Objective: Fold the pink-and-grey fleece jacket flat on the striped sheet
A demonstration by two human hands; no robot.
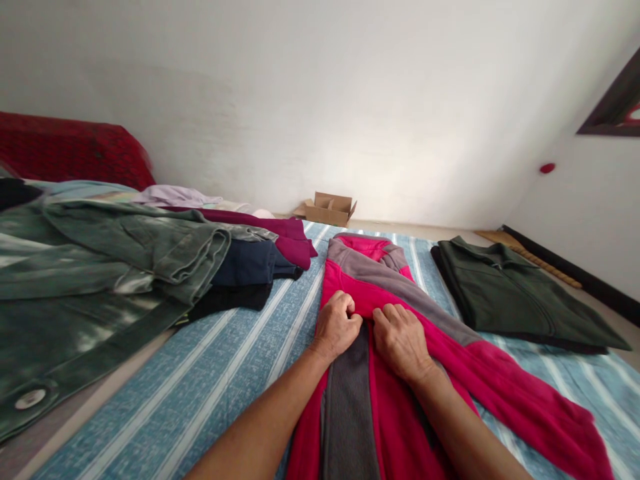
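— Fleece, pink and grey: a jacket [395,313] spread flat on the blue striped bedsheet [210,373], collar toward the far wall, one sleeve trailing off to the right.

— Hands?

— Left hand [336,328] and right hand [401,341] side by side at mid-chest, both curled and pinching the front edges together along the centre seam.

— Handling?

— Probably soft, light and limp; likely to sag and bunch if lifted by one spot. Slightly grippy nap, nothing fragile. Best taken at the hem, the shoulders or the firmer front edges.

— Around it?

— Folded dark green shirt [510,293] just beside on the right; heap of green denim [105,273], navy and maroon clothes on the left; cardboard box [329,209] by the wall.
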